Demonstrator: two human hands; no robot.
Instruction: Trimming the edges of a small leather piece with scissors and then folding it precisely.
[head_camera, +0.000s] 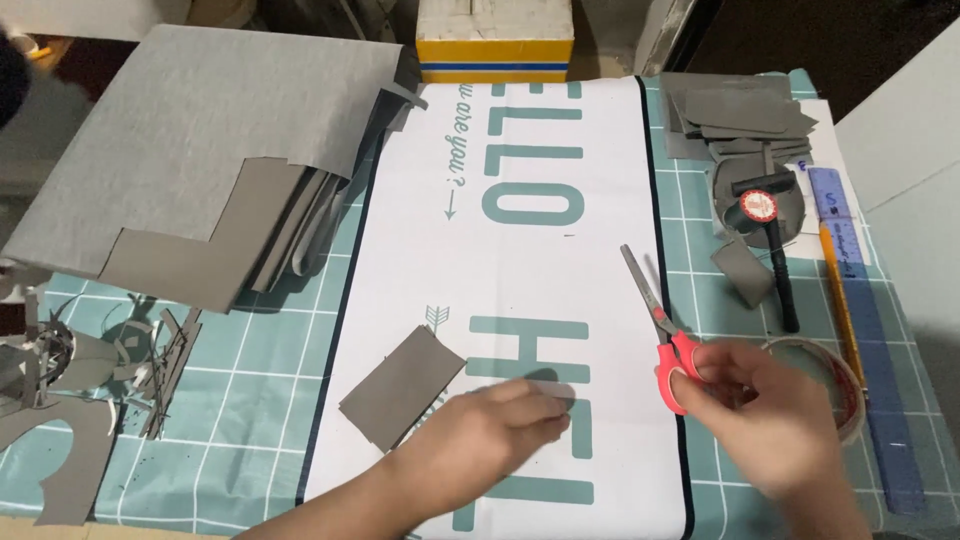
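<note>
Scissors (660, 330): red-handled, blades together, pointing to 11 o'clock; lying over the white banner's (530, 270) right edge.
Right hand (770, 405): fingers closed through and around the red handle loops, at 4 o'clock of the blades.
Left hand (480, 435): flat, fingertips pressed on the banner, gripping nothing.
Grey rectangle (402, 385): at 10 o'clock of the left hand, just beside it.
Tape roll (845, 375): partly under the right hand.
Ruler (870, 340): blue, along the mat's right edge.
Grey sheets (190, 150): stacked at 10 o'clock, well apart.
</note>
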